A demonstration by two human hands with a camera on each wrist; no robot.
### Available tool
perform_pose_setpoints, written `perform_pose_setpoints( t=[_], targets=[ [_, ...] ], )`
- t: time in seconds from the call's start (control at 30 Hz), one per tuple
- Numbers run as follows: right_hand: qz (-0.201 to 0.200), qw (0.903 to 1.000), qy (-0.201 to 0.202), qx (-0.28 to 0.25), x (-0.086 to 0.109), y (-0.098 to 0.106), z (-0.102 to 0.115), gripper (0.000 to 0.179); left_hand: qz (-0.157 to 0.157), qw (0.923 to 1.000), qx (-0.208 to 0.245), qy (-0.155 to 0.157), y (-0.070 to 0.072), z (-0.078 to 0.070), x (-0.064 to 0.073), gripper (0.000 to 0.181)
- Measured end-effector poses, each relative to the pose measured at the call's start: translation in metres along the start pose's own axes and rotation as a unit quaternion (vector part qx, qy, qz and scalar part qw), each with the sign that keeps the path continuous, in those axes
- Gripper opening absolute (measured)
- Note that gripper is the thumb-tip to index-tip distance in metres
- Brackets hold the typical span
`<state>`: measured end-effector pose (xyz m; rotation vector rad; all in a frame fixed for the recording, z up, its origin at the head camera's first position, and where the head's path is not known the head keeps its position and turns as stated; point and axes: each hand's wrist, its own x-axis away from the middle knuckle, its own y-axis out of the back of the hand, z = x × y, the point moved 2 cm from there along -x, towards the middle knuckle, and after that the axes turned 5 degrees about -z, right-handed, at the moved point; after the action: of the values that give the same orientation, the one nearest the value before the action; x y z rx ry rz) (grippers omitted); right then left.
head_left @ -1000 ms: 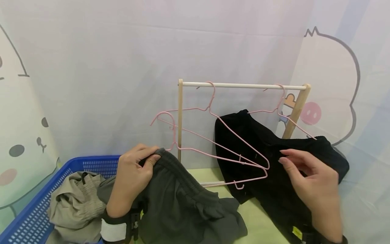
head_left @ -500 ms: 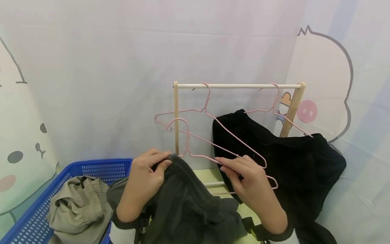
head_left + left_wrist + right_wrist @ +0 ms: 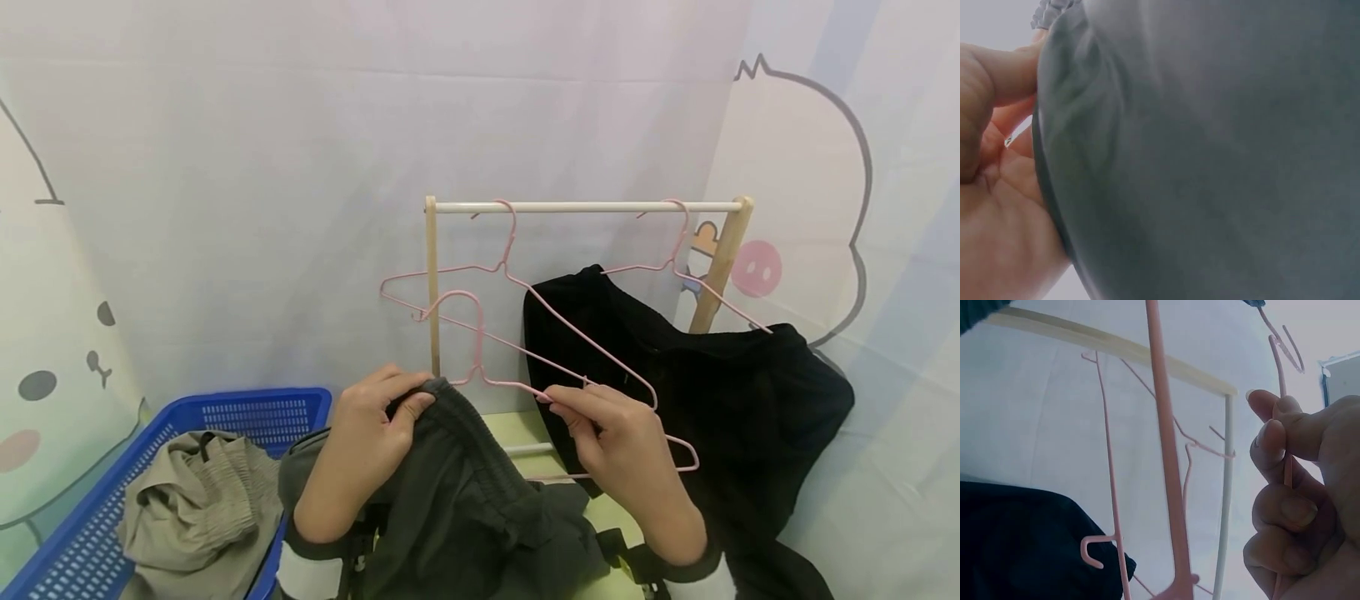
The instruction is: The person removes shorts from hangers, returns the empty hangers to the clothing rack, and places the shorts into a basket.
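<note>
Dark grey-green cloth garment [image 3: 487, 533]: six o'clock, seemingly midway through hanging.
Beige cloth garment [image 3: 187, 508]: eight o'clock, in blue plastic basket [image 3: 71, 521]; apparently left to do.
Left hand [image 3: 369, 437]: pinches the gathered waistband [image 3: 471, 446].
Right hand [image 3: 613, 433]: grips pink wire hanger [image 3: 479, 337]; whether its far end is inside, cannot tell.
Black cloth garment [image 3: 720, 417]: four o'clock, hung from white rail [image 3: 592, 207]; apparently done.
Garment's look: limp, creased, waistband slanting down towards five o'clock.
</note>
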<state>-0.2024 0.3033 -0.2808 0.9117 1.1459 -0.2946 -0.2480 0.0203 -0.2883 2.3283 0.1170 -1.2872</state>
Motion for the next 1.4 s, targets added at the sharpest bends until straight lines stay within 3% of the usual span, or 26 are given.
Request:
perform_pose_setpoints(
  t=[0.17, 0.43, 0.67, 0.97, 1.1, 1.27, 1.4],
  targets=[
    [-0.020, 0.9997, -0.009, -0.014, -0.001, 0.008, -0.010, 0.028, 0.028, 0.9994, -0.011, 0.015, 0.003, 0.007, 0.001, 0.024],
    [-0.042, 0.9978, -0.036, -0.037, 0.002, 0.026, -0.031, 0.029, 0.056, 0.9956, -0.023, 0.071, 0.017, 0.022, 0.006, 0.025],
    [-0.057, 0.9967, -0.057, -0.012, 0.008, 0.045, -0.047, 0.029, 0.064, 0.9922, -0.038, 0.099, 0.030, 0.033, 0.012, 0.025],
    [-0.066, 0.9956, -0.066, -0.007, 0.017, 0.069, -0.061, 0.033, 0.088, 0.9831, -0.013, 0.160, 0.040, 0.041, 0.013, 0.025],
    [-0.066, 0.9944, -0.076, 0.033, 0.021, 0.087, -0.066, 0.031, 0.078, 0.9802, -0.041, 0.177, 0.050, 0.044, 0.015, 0.023],
    [-0.069, 0.9866, -0.140, 0.047, 0.032, 0.116, -0.074, 0.024, 0.079, 0.9766, -0.066, 0.189, 0.066, 0.048, 0.018, 0.021],
    [-0.073, 0.9788, -0.182, 0.058, 0.039, 0.129, -0.077, 0.019, 0.090, 0.9741, -0.058, 0.199, 0.069, 0.048, 0.020, 0.022]
  ],
)
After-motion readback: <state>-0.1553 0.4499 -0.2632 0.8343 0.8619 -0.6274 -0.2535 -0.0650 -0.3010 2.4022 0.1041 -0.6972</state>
